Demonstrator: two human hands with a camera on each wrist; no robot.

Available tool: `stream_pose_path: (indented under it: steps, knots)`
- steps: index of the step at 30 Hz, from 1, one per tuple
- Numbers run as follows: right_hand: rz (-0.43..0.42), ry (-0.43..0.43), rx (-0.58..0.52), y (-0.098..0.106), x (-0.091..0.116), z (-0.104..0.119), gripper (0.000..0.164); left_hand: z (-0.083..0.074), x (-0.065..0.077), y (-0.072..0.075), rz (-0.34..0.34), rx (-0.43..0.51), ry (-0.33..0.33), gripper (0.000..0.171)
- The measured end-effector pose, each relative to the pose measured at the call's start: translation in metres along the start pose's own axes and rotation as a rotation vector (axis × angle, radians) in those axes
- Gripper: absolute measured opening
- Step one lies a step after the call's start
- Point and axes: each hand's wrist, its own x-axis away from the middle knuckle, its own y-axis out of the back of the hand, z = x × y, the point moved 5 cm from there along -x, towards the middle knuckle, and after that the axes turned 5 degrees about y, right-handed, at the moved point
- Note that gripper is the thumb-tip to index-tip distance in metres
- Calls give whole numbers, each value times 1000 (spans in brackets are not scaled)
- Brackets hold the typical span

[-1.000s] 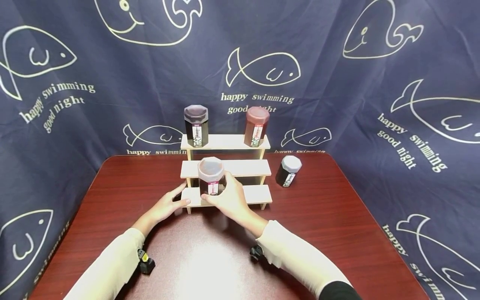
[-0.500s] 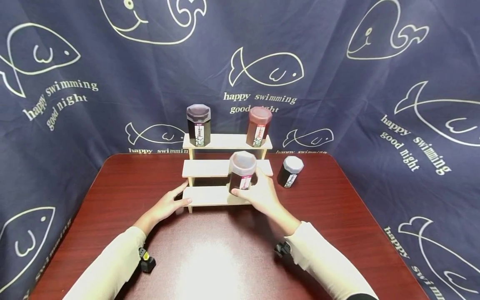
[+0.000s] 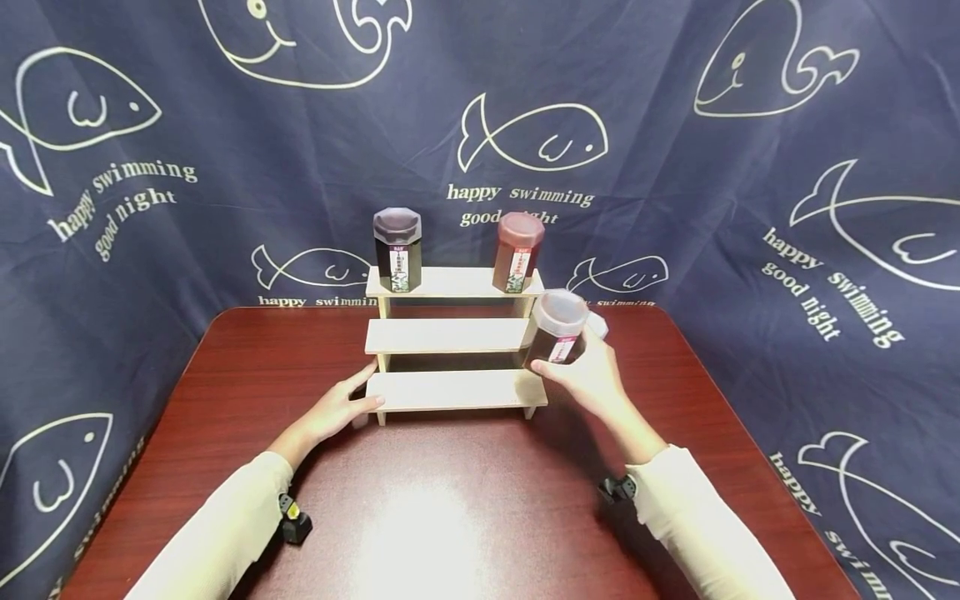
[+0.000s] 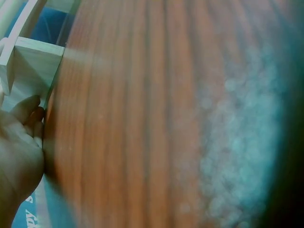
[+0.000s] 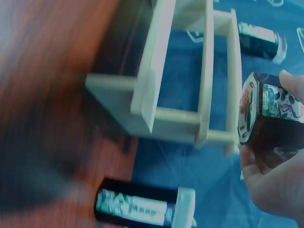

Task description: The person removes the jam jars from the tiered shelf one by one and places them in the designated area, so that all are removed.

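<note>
Gripping the pink-labelled jar [image 3: 553, 329]: right hand [image 3: 596, 375], thumb on the near side low on the dark body, fingers curled round the other side.
Jar's place: off the shelves, at the right end of the stepped wooden stand [image 3: 435, 336], leaning slightly with its whitish lid up; the right wrist view shows its base.
Left hand [image 3: 337, 412]: at the stand's other end, thumb extended onto the lowest shelf [image 3: 450, 392], the fingers loose by the side support, wrapped round nothing.
Top shelf [image 3: 455, 282]: a dark jar [image 3: 399, 254] upright at the left end, a reddish jar [image 3: 517, 254] upright at the right end, well apart.
White-lidded jar [image 5: 142, 204]: on the table right of the stand, mostly hidden behind the right hand in the head view.
Table [image 3: 420, 500]: reddish-brown wood, a bright glare near the front.
Sleeves [image 3: 217, 525]: white, a small black camera [image 3: 294, 518] at the left wrist, another [image 3: 617, 489] at the right.
Curtain [image 3: 300, 167]: dark blue with pale fish outlines and lettering.
</note>
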Motion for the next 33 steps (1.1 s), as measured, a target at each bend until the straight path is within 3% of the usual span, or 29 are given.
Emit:
stream_pose_path:
  steps: [7, 17, 33]
  knots:
    - [-9, -22, -47, 26, -9, -23, 69, 3, -1, 0, 1, -14, -4, 78]
    - [-19, -56, 30, 61, -19, -58, 63, 4, -3, -1, 3, -22, -3, 78]
    - [-24, -116, 123, 105, -28, -106, 74, 4, -3, -1, 9, -5, -13, 80]
